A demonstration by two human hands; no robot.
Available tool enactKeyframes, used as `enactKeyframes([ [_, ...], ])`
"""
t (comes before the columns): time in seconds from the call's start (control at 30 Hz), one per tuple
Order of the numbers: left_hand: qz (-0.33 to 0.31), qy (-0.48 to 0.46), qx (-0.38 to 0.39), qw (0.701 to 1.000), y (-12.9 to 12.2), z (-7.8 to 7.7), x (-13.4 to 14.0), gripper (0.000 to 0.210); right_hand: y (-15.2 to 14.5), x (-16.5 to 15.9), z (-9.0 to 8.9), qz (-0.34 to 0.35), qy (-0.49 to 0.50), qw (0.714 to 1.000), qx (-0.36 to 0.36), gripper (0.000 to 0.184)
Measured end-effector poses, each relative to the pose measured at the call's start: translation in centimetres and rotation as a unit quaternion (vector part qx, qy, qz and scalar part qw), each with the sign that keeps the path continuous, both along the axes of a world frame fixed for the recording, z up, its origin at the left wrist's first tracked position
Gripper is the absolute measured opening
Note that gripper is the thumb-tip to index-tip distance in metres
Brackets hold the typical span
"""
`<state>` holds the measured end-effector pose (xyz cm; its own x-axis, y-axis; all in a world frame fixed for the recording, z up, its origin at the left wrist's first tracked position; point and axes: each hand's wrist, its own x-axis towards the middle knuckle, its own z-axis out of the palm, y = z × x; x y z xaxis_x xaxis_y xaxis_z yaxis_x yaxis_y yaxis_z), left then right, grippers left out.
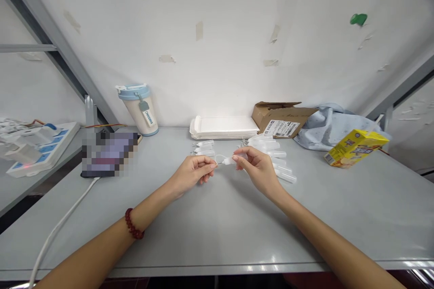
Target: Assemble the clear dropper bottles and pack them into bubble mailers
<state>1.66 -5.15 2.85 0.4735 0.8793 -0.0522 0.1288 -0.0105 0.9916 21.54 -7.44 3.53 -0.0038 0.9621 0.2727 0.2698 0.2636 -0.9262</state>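
Above the middle of the table, my right hand (257,167) pinches a small translucent squeeze bottle (228,160) with a white nozzle pointing left. From the nozzle a thin, dark needle tip runs to my left hand (195,170), whose thumb and forefinger are closed on its end. A pale loop, like a cap strap, curves above it. Behind my left hand lie a few similar bottles (205,144) with thin tips. Around and behind my right hand lies a larger group of clear bottles (285,174). My fingers hide most of the held bottle's body.
A stack of white flat boxes (225,127) and an open cardboard box (280,119) stand by the wall. Left are a tumbler (140,110), a phone (110,154) with cable, and a power strip (44,149). Right are a yellow carton (356,148) and blue cloth (334,126).
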Motion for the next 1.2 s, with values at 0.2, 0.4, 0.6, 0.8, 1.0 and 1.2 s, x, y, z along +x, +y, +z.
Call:
enactKeyframes([
  [0.2, -0.002, -0.003, -0.001, 1.0, -0.1, 0.0, 0.0, 0.022, 0.1, -0.1, -0.1, 0.003, -0.011, 1.0, -0.011, 0.029],
  [0.4, 0.002, 0.0, 0.0, 1.0, -0.3, 0.2, 0.1, 0.022, 0.0, -0.3, -0.4, -0.006, -0.001, 1.0, -0.005, 0.027],
  [0.6, 0.014, 0.001, -0.006, 1.0, -0.6, 0.5, 0.3, 0.019, -0.2, -0.4, -0.7, -0.007, 0.011, 1.0, -0.02, 0.024],
  [0.8, 0.014, 0.001, -0.012, 1.0, -0.7, 0.4, 0.3, 0.019, -0.4, -0.6, -0.8, -0.006, 0.016, 1.0, -0.024, 0.025],
  [1.0, 0.013, 0.007, -0.018, 1.0, -0.7, 0.3, 0.2, 0.02, -0.7, -0.9, -0.7, -0.01, 0.0, 1.0, -0.03, 0.022],
  [1.2, 0.012, 0.008, -0.022, 1.0, -0.7, 0.2, 0.3, 0.019, -0.8, -1.0, -0.8, -0.01, -0.006, 0.999, -0.034, 0.022],
])
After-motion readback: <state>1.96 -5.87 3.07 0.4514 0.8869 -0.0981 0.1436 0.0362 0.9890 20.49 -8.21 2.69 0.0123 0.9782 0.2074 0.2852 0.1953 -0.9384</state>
